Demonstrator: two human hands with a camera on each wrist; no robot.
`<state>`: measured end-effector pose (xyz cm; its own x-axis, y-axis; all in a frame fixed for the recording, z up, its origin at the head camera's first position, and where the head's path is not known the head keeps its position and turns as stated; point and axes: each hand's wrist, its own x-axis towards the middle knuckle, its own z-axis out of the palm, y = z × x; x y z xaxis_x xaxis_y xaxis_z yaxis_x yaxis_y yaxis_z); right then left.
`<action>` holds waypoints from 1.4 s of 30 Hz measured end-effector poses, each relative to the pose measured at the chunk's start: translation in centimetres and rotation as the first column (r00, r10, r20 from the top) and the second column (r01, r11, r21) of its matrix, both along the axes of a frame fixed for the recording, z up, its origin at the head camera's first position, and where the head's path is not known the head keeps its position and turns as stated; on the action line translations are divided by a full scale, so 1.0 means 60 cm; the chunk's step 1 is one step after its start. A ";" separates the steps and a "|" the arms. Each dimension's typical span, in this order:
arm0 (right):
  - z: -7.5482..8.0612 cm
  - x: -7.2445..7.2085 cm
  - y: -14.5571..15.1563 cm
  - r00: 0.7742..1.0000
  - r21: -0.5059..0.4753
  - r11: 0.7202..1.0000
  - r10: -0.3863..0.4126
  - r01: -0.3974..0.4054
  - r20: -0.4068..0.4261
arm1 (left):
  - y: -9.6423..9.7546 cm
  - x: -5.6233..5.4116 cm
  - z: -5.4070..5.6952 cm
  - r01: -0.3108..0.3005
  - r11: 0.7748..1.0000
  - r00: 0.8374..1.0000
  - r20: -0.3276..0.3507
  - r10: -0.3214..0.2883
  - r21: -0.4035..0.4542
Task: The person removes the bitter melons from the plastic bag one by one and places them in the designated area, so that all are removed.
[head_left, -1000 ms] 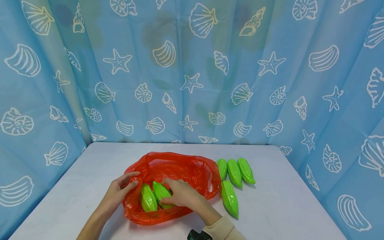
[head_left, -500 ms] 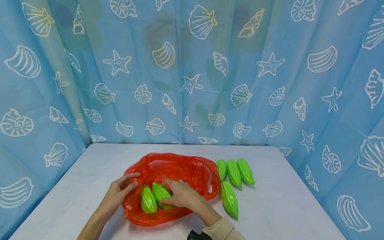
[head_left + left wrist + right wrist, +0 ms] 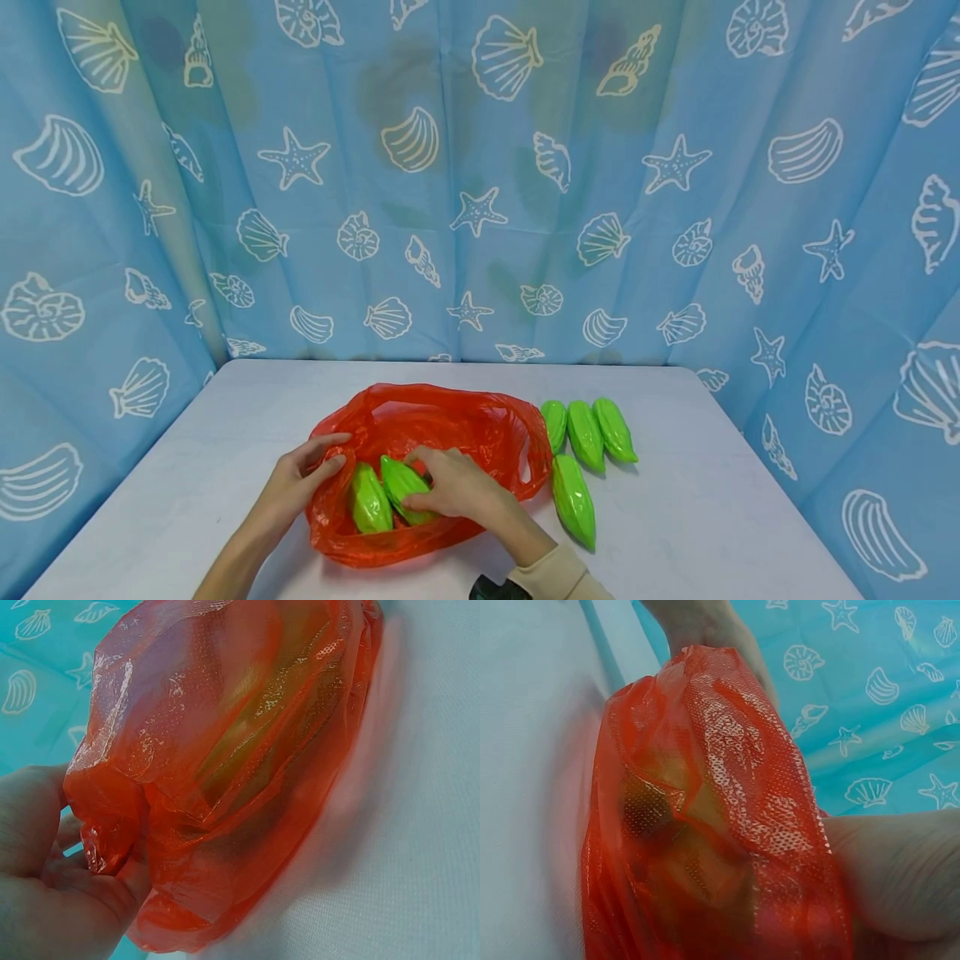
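Observation:
A red plastic bag [image 3: 420, 548] lies with its mouth spread wide on the white table. My left hand [image 3: 294, 482] pinches the bag's left rim; in the left wrist view the gathered film [image 3: 112, 832] sits between thumb and fingers. Inside the bag are two glossy green, ridged, pointed fruits that look like star fruit. My right hand [image 3: 456, 486] reaches in and grips the right-hand star fruit [image 3: 401, 481], its fingertips partly hidden. Left of it, touching or nearly so, rests the other star fruit [image 3: 371, 502]. The right wrist view shows mostly the bag's film [image 3: 727, 787].
Outside the bag, three green star fruit [image 3: 585, 435] lie side by side at its right. Another star fruit [image 3: 573, 502] lies nearer, close to the bag's right rim. A blue shell-print curtain [image 3: 480, 275] hangs behind the table [image 3: 697, 500].

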<state>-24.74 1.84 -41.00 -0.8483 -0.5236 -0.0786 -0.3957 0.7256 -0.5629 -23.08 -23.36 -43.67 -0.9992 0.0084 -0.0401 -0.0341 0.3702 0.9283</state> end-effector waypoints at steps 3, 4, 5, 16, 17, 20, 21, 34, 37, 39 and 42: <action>0.000 -0.001 0.001 1.000 0.000 1.000 -0.003 0.003 -0.001 | 0.000 0.000 -0.001 -0.002 1.000 1.000 0.001 0.002 -0.001; 0.000 -0.001 0.001 1.000 0.001 1.000 -0.004 0.004 0.000 | 0.000 0.000 -0.001 -0.002 1.000 1.000 0.001 0.002 -0.001; 0.001 0.000 0.002 1.000 0.000 1.000 -0.006 0.006 0.003 | 0.000 0.000 -0.001 -0.003 1.000 1.000 0.000 0.003 -0.002; 0.012 0.000 0.008 1.000 -0.023 1.000 -0.019 0.019 0.006 | 0.000 0.000 -0.002 -0.002 1.000 1.000 0.002 0.002 0.003; 0.013 0.001 0.009 1.000 -0.025 1.000 -0.018 0.018 0.003 | 0.000 0.000 -0.002 -0.002 1.000 1.000 0.003 0.002 0.004; 0.018 0.002 0.011 1.000 -0.029 0.999 -0.017 0.017 -0.008 | 0.000 0.000 -0.002 0.000 1.000 1.000 0.006 0.000 0.013; 0.020 0.003 0.012 1.000 -0.028 0.999 -0.018 0.018 -0.012 | 0.000 0.000 -0.002 0.000 1.000 1.000 0.007 0.000 0.016; 0.042 0.006 0.024 0.999 -0.060 0.998 -0.017 0.014 -0.039 | 0.002 0.000 0.000 -0.004 0.999 1.000 0.011 0.004 0.035; 0.047 0.007 0.028 0.999 -0.057 0.998 -0.026 0.025 -0.034 | 0.002 -0.001 0.000 -0.004 0.999 1.000 0.011 0.004 0.035; 0.049 0.008 0.030 0.999 -0.055 0.998 -0.034 0.032 -0.032 | 0.002 0.000 0.000 -0.009 0.999 1.000 0.014 0.008 0.035; 0.053 0.008 0.032 0.999 -0.064 0.997 -0.042 0.040 -0.024 | 0.002 0.002 -0.001 -0.017 0.999 1.000 0.022 0.016 0.039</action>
